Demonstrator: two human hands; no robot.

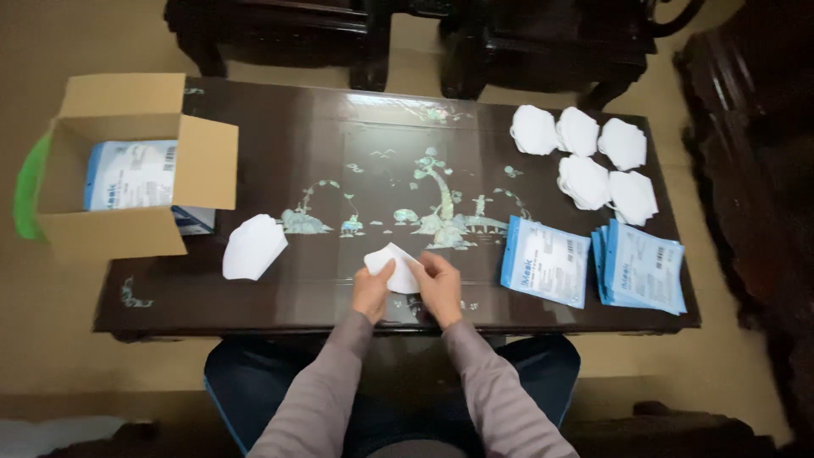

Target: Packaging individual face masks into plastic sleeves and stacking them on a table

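Looks like somebody's living room, not a factory or shop. The giveaway is the low dark lacquered table (pixel 280 127) with shiny mother-of-pearl inlay (pixel 441 199) of trees and little figures, plus matching carved dark wooden chairs (pixel 543 42) on the far side and plain beige floor (pixel 51 51) all around. Proper home furniture, with a cardboard box (pixel 127 229) just plonked on one end.

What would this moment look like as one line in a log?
hands: left and right both hold white mask | near: folded mask, blue packets, mask pile, open box | surface: dark table
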